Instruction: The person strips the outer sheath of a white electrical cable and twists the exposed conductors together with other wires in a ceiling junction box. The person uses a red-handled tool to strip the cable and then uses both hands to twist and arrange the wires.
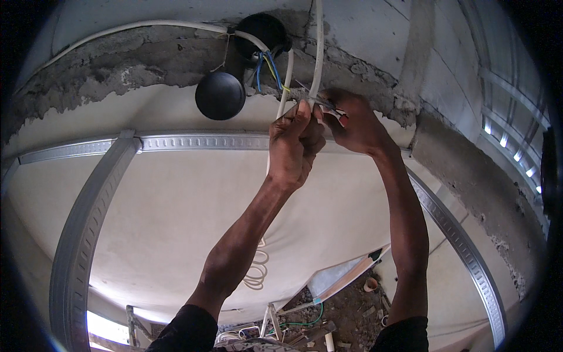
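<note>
Both arms reach up to a ceiling. My left hand point(295, 144) pinches a white cable point(317, 53) that runs up along the concrete. My right hand point(355, 123) grips a small tool with red handles point(334, 111), its jaws at the same cable beside my left fingers. Blue and yellow wires point(267, 67) come out of a black round junction box point(262, 32) set in a rough chased groove. A black round cover point(220, 95) hangs just below the box.
Grey ribbed metal ceiling profiles point(199, 141) cross under the white ceiling. A second white cable point(146, 26) follows the groove to the left. A coil of white cable point(257, 273) hangs lower down. Rubble, wires and boards lie on the floor point(346, 311).
</note>
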Action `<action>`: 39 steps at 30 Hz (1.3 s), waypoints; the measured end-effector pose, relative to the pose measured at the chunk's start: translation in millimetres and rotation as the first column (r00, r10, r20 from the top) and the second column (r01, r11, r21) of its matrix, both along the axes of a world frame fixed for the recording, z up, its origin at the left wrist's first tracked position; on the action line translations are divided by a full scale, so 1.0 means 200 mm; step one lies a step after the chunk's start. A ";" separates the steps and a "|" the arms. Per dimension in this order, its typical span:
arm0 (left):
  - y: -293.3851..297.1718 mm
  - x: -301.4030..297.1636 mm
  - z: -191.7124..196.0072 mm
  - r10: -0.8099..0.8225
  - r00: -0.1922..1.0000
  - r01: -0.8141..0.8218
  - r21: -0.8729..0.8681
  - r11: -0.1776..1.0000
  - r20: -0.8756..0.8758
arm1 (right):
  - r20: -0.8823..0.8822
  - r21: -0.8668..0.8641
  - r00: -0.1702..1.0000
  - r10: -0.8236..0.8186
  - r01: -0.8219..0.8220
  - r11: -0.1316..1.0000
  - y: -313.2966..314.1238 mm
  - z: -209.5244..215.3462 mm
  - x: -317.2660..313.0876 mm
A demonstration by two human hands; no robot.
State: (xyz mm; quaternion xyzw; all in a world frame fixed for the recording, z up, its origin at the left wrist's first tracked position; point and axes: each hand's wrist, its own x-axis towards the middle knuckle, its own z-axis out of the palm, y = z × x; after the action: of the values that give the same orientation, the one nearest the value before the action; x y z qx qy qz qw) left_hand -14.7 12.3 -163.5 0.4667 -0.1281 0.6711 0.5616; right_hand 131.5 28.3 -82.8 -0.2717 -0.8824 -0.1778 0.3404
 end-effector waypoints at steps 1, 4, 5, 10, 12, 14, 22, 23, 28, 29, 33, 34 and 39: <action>0.01 0.00 0.00 -0.048 0.999 0.048 0.003 0.999 0.002 | 0.003 0.011 1.000 0.001 -0.001 1.000 0.00 0.01 0.00; 0.01 -0.01 0.00 -0.145 0.989 0.145 -0.023 0.989 0.017 | 0.008 0.066 1.000 0.019 -0.019 0.998 -0.01 0.01 0.00; 0.00 -0.01 0.01 -0.148 0.989 0.150 -0.052 0.987 0.029 | 0.008 0.100 0.999 0.034 -0.035 0.994 0.00 0.01 0.00; 0.00 -0.01 0.01 -0.225 0.974 0.227 -0.052 0.972 0.037 | 0.059 0.105 0.998 0.009 -0.015 0.994 -0.02 0.04 0.00; 0.01 -0.01 0.01 -0.260 0.965 0.261 -0.050 0.964 0.036 | 0.077 0.122 0.997 0.016 -0.025 0.992 -0.03 0.05 0.00; 0.00 -0.01 0.02 -0.272 0.961 0.274 -0.069 0.959 0.041 | 0.090 0.166 0.996 -0.016 0.001 0.986 -0.02 0.05 0.01; 0.02 -0.03 0.00 -0.205 0.979 0.205 0.009 0.979 -0.011 | 0.087 0.193 0.994 -0.070 0.052 0.980 -0.02 0.06 0.00; 0.01 -0.03 0.00 -0.183 0.983 0.183 0.010 0.983 -0.015 | 0.076 0.193 0.993 -0.091 0.074 0.978 -0.02 0.05 0.00; 0.01 -0.01 0.00 -0.089 0.996 0.088 -0.022 0.996 -0.017 | 0.049 0.088 0.992 -0.114 0.109 0.990 -0.05 0.04 0.00; 0.02 -0.01 0.00 -0.074 0.997 0.074 -0.026 0.997 -0.022 | 0.028 0.080 0.993 -0.116 0.114 0.990 -0.05 0.03 0.00; 0.03 0.00 -0.01 -0.048 0.998 0.049 0.030 0.998 -0.028 | 0.026 0.104 0.993 -0.114 0.110 0.988 -0.03 0.01 0.03; 0.03 0.01 -0.01 -0.037 0.999 0.038 0.039 0.999 -0.034 | 0.024 0.089 0.994 -0.104 0.102 0.991 -0.03 0.01 0.03; 0.01 0.01 0.00 0.057 0.993 -0.055 0.021 0.998 -0.102 | 0.058 0.013 0.995 -0.084 0.083 0.996 -0.09 0.03 0.04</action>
State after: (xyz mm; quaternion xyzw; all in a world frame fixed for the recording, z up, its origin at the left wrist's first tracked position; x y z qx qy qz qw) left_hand -12.5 14.5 -164.5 0.5089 -0.0921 0.6608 0.5440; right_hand 139.1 11.1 -77.2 -0.3011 -0.8789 -0.2045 0.3082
